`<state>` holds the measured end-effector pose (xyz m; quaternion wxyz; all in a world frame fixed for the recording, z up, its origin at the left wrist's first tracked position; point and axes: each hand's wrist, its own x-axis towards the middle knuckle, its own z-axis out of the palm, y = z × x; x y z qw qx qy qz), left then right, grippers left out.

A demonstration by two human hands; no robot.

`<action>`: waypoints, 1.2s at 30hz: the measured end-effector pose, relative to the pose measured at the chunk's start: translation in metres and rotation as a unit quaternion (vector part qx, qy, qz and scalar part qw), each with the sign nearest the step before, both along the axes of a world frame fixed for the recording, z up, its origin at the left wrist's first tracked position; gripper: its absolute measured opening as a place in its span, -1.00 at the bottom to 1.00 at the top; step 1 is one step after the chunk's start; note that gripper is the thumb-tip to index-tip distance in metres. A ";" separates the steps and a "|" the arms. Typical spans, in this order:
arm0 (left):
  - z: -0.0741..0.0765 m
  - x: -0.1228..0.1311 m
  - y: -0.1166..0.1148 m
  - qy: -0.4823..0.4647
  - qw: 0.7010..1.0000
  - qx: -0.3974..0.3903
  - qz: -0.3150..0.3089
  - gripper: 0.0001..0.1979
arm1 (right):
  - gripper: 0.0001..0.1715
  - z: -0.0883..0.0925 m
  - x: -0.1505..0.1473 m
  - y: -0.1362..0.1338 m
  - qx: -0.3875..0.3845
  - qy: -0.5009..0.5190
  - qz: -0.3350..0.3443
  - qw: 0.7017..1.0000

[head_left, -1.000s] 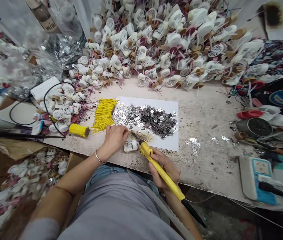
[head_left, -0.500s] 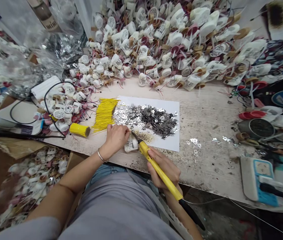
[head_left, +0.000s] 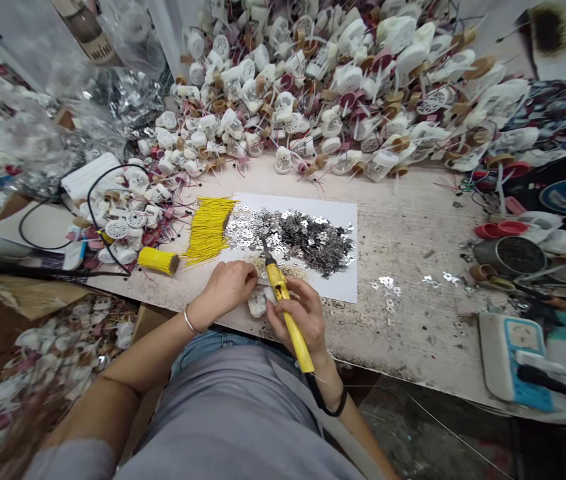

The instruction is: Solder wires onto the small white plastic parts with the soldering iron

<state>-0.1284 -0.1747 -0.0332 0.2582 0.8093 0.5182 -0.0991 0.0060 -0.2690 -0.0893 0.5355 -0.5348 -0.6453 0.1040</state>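
Note:
My right hand [head_left: 303, 315] is wrapped round a yellow soldering iron [head_left: 290, 317], whose dark tip points away from me, over the near edge of a heap of small metal plates [head_left: 307, 240]. My left hand [head_left: 227, 288] is closed in a pinch just left of the iron; whatever lies between its fingertips is too small to make out. Between both hands, a white plastic part [head_left: 257, 304] rests near the table's front edge, partly covered by my right fingers. Beyond my left hand lies a row of yellow wires [head_left: 207, 229] beside the metal plates on a white sheet [head_left: 345, 283].
A bundle of yellow wires [head_left: 157, 261] lies at the left. White plastic assemblies [head_left: 283, 107] are piled along the back. To the right are loose metal plates [head_left: 387, 285], a dark round tin [head_left: 510, 257] and a power strip [head_left: 513, 360]. A black cable [head_left: 90, 200] loops at left.
My right hand has moved left and turned the iron more upright, its tip now farther forward over the metal plates. My left hand has drawn slightly back towards me, still pinched.

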 end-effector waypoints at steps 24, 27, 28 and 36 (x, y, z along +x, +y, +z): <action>-0.008 -0.058 0.054 0.009 0.974 0.207 0.092 -0.79 | -0.66 -0.013 0.030 0.019 -0.007 -0.053 0.024 0.998; -0.011 -0.062 0.056 -0.023 0.971 0.215 0.099 -0.81 | -0.76 -0.005 0.032 0.009 0.009 -0.029 -0.036 0.999; -0.013 -0.063 0.056 -0.031 0.972 0.212 0.099 -0.80 | -0.78 -0.002 0.033 0.005 0.012 -0.018 -0.053 0.998; -0.011 -0.062 0.054 -0.081 0.950 0.288 0.095 -0.82 | -0.74 0.005 0.031 -0.020 0.014 0.027 -0.143 0.989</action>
